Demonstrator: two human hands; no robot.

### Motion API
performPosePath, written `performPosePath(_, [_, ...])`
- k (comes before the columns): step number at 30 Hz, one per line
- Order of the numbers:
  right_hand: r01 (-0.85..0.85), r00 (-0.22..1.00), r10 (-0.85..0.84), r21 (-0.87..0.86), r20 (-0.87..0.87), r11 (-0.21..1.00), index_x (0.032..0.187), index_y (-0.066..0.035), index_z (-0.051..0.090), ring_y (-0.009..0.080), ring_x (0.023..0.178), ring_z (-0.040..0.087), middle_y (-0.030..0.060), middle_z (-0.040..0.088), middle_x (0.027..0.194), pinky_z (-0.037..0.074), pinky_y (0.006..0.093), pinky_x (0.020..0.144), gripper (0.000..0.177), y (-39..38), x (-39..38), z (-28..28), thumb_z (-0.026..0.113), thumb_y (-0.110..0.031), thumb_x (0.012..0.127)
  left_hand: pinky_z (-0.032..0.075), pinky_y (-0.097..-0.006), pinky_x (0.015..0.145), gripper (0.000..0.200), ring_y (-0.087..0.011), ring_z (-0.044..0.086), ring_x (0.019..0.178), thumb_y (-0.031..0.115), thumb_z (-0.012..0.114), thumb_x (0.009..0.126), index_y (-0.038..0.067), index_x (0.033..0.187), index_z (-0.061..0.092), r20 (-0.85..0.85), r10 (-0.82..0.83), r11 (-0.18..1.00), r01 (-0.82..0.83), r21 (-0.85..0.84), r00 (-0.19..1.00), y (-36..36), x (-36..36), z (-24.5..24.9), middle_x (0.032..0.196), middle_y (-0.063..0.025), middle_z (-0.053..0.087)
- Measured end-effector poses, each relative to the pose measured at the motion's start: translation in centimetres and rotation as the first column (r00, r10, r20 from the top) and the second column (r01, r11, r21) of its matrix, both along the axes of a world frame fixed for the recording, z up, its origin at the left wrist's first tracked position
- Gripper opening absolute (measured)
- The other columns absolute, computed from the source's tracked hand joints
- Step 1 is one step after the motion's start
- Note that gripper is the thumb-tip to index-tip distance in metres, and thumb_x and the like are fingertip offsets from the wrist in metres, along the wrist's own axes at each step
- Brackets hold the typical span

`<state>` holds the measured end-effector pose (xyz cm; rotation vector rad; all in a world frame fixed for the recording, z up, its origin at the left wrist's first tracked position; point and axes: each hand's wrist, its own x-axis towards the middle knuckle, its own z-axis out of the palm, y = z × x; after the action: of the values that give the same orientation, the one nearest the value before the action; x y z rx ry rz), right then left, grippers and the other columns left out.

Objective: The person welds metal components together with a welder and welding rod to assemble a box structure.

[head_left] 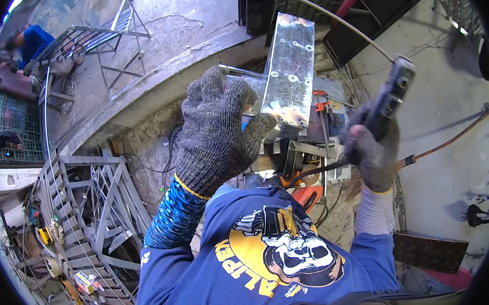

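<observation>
My left hand (218, 134), in a grey knitted glove, grips the left edge of a shiny metal piece (290, 64) that stands up in front of me, with drilled holes and weld marks on its face. My right hand (369, 152), also gloved, is closed around a black welding electrode holder (390, 94) to the right of the piece, with its tip pointing up and away. A cable (448, 141) runs from the holder off to the right. My blue shirt with a yellow skull print (280, 252) fills the bottom middle of the view.
Grey metal frames and grilles (98, 202) lie stacked at the left. Clamps and tools (312, 148) sit below the metal piece. A person in blue (30, 45) crouches at the far top left beside another frame (103, 35). Concrete floor (439, 99) spreads to the right.
</observation>
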<state>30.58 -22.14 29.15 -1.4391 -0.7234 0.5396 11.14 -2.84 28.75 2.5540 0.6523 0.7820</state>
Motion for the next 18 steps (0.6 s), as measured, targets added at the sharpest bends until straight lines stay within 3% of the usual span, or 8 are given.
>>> performPosePath(4, [0.128, 0.992, -0.129, -0.061, -0.003, 0.99, 0.11, -0.002, 0.052, 0.0134, 0.058, 0.059, 0.0047, 0.06, 0.082, 0.05, 0.0267, 0.048, 0.054, -5.2, 1.3, 3.0, 0.084, -0.034, 0.079, 0.042, -0.0521, 0.092, 0.041, -0.0444, 0.053, 0.108, 0.029, 0.083, 0.072, 0.007, 0.098, 0.061, -0.053, 0.015, 0.999, -0.017, -0.049, 0.998, -0.2, -0.1, 0.5, 0.115, -0.0244, 0.055])
performPosePath(8, [0.215, 0.969, -0.195, -0.127, 0.153, 0.968, 0.107, -0.002, 0.056, 0.0142, 0.055, 0.055, 0.0049, 0.058, 0.08, 0.045, 0.0257, 0.047, 0.059, -9.7, 1.9, 4.8, 0.086, -0.041, 0.075, 0.041, -0.0522, 0.094, 0.041, -0.0442, 0.052, 0.11, 0.031, 0.083, 0.072, 0.007, 0.098, 0.062, -0.066, 0.023, 0.998, -0.026, -0.054, 0.998, -0.1, -0.2, 0.6, 0.116, -0.0247, 0.055])
performPosePath(14, [0.222, 0.961, -0.175, -0.217, 0.214, 0.951, 0.106, -0.001, 0.055, 0.0145, 0.066, 0.056, 0.005, 0.054, 0.081, 0.047, 0.0256, 0.056, 0.052, -11.5, 1.0, 5.7, 0.084, -0.033, 0.077, 0.041, -0.0517, 0.094, 0.041, -0.0434, 0.052, 0.11, 0.031, 0.083, 0.072, 0.007, 0.098, 0.062, -0.07, 0.019, 0.999, -0.022, -0.05, 0.997, -0.1, 0.0, 0.9, 0.116, -0.0242, 0.054])
performPosePath(18, [0.178, 0.98, -0.146, -0.269, 0.135, 0.947, 0.112, -0.001, 0.052, 0.0152, 0.071, 0.057, 0.0058, 0.055, 0.084, 0.049, 0.0278, 0.059, 0.054, -12.0, 0.9, 5.3, 0.083, -0.028, 0.077, 0.042, -0.0515, 0.092, 0.041, -0.0432, 0.054, 0.106, 0.03, 0.083, 0.072, 0.006, 0.098, 0.062, -0.063, -0.003, 0.999, 0.001, -0.033, 0.998, 0.1, 0.0, 0.8, 0.114, -0.0239, 0.055])
